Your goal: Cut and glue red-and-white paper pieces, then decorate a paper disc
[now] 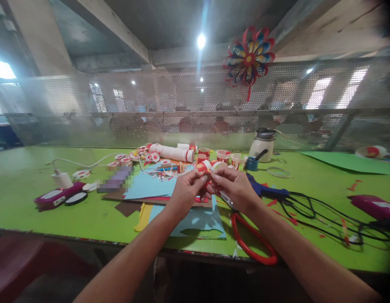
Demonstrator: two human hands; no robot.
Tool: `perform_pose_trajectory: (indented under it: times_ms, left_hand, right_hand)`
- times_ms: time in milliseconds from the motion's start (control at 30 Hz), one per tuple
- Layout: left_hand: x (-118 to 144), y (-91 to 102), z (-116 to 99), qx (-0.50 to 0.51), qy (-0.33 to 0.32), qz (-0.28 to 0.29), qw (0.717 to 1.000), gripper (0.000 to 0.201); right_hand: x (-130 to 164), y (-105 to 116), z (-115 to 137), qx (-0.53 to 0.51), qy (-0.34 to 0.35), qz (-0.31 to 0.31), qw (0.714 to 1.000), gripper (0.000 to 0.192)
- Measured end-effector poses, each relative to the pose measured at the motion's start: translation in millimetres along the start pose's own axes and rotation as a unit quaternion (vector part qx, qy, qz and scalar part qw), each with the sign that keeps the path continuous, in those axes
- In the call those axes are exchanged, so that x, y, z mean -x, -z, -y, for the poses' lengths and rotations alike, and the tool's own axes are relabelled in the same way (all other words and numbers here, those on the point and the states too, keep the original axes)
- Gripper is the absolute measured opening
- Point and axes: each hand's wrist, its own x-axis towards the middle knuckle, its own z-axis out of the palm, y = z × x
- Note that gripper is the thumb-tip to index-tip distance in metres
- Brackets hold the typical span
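Observation:
My left hand (191, 187) and my right hand (234, 185) meet over the table, fingers pinched around a small red paper piece (208, 176). Most of that piece is covered by my fingers. Just beyond them lie red-and-white paper cup parts (224, 155). Beneath my hands are light blue paper sheets (150, 182) stacked with brown and red ones. Scissors (253, 246) with large red handles rest below my right hand, blades partly hidden by it. A blue glue gun (273, 192) lies beside my right forearm, partly covered.
A long white stack of cups (172, 152) lies behind the sheets. To the right stand a pale jar (262, 147) and a small blue pot (252, 163) with a brush. Black cable (311, 210) loops across the right side. Purple boxes (59, 195) sit at left and right.

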Motion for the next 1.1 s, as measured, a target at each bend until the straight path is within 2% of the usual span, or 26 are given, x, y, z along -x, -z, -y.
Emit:
perform_pose_trajectory:
  times_ms: [267, 600, 767, 1100]
  left_hand:
    - [1.0, -0.6, 0.3, -0.009, -0.001, 0.004, 1.000, 0.025]
    - [1.0, 0.0, 1.0, -0.013, 0.008, 0.011, 1.000, 0.023]
    - [2.1, -1.1, -1.3, -0.011, 0.022, -0.005, 1.000, 0.024]
    - [2.1, -0.9, -4.9, -0.045, 0.010, -0.021, 0.999, 0.022]
  right_hand:
    - [-1.5, 3.3, -5.9, 0.027, 0.012, 0.028, 0.999, 0.016]
    - [-1.6, 2.3, -2.2, 0.051, 0.000, 0.014, 0.999, 0.020]
    - [-1.0, 1.8, 1.2, 0.062, -0.008, -0.001, 0.998, 0.019]
    - [-1.3, 0.6, 2.5, 0.047, -0.018, -0.001, 0.999, 0.018]
